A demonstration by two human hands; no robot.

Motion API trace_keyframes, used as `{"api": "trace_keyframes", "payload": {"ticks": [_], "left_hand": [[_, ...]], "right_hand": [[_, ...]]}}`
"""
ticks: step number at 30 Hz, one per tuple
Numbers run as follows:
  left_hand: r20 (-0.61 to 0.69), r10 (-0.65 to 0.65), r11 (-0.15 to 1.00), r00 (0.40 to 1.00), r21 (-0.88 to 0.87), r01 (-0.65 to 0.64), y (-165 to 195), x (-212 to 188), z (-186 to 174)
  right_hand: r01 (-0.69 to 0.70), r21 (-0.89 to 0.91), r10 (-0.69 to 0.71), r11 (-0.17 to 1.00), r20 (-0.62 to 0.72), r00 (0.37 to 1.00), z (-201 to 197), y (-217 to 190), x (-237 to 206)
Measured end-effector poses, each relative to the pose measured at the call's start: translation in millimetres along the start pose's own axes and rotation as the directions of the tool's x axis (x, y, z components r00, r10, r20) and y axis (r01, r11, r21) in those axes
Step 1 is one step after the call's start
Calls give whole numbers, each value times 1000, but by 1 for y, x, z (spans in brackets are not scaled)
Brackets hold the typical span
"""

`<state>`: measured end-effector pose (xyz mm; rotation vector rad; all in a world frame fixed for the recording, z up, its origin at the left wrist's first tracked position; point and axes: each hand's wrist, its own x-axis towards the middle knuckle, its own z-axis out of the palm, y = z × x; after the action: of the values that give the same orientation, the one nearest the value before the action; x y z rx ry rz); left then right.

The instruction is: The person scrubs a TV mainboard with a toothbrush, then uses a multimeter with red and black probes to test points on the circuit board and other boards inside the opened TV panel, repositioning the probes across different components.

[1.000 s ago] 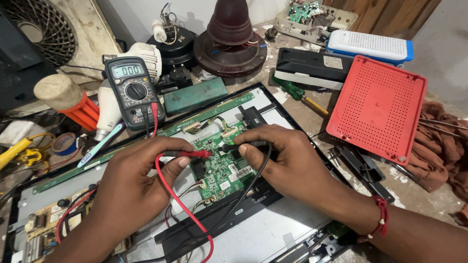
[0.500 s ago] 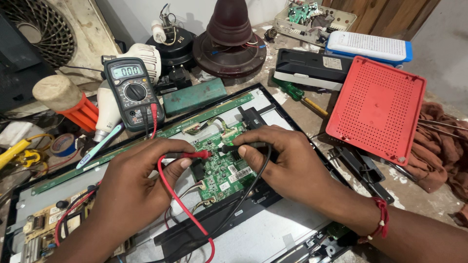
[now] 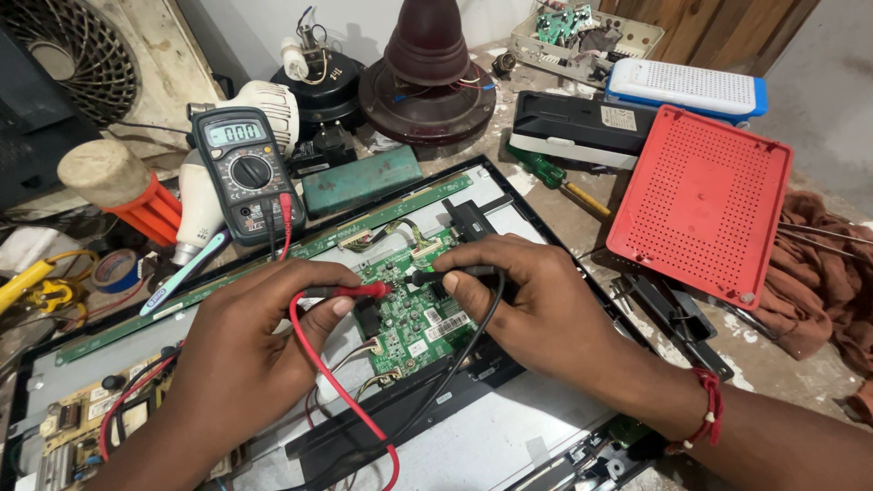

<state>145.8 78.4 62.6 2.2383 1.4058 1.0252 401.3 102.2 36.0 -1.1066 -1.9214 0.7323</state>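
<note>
The left hand [image 3: 241,350] was closed around a slim red plastic test probe [image 3: 350,291], pinched between thumb and fingers, with its metal tip resting on the green printed circuit board [image 3: 409,305]. The right hand [image 3: 536,314] was likewise closed in a pinch on a slim black plastic test probe [image 3: 446,273], its tip set on the same board just beside the red one, the two tips close but apart. The board, glossy green and studded with small components and white labels, was seated in the middle of a flat, black-framed display panel laid open on its back [image 3: 509,436], whose exposed rear sheet was smooth pale grey metal. A red lead [image 3: 336,391] looped from the left probe across the panel; a black lead [image 3: 455,364] ran from the right probe in a similar curve. Both traced back to a dark grey handheld digital multimeter with a round selector dial [image 3: 245,173], lying beyond the left hand at the panel's far edge. A second, tan-coloured circuit board [image 3: 82,427] sat at the panel's near left corner. A square red perforated plastic cover [image 3: 700,200] lay to the right of the panel, overlapping a black rectangular casing [image 3: 582,127]. A rust-brown crumpled cloth [image 3: 818,282] lay at the far right, and a dark maroon domed fan housing [image 3: 427,82] stood at the back of the worn, dusty worktop [image 3: 773,364]. A red thread band [image 3: 709,400] circled the right wrist.
</note>
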Motion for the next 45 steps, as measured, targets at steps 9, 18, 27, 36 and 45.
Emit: {"api": "trace_keyframes", "payload": {"ticks": [9,18,27,36,45], "left_hand": [[17,-41,999,999,-12,41,-1,-2,-1],[15,0,1000,1000,15,-1,1,-1,0],[5,21,998,1000,60,-21,-1,0,-1],[9,45,998,999,43,-45,-1,1,-2],[6,46,998,999,46,-47,1,1,-2]], "right_hand": [[-24,-13,24,1000,5,1000,0,-1,0],[20,-18,-20,1000,3,1000,-1,-2,0],[41,-22,-41,999,-7,999,-1,-2,1],[112,-1,-112,994,-11,994,1,-1,0],[99,-17,-99,995,2,995,0,-4,1]]}}
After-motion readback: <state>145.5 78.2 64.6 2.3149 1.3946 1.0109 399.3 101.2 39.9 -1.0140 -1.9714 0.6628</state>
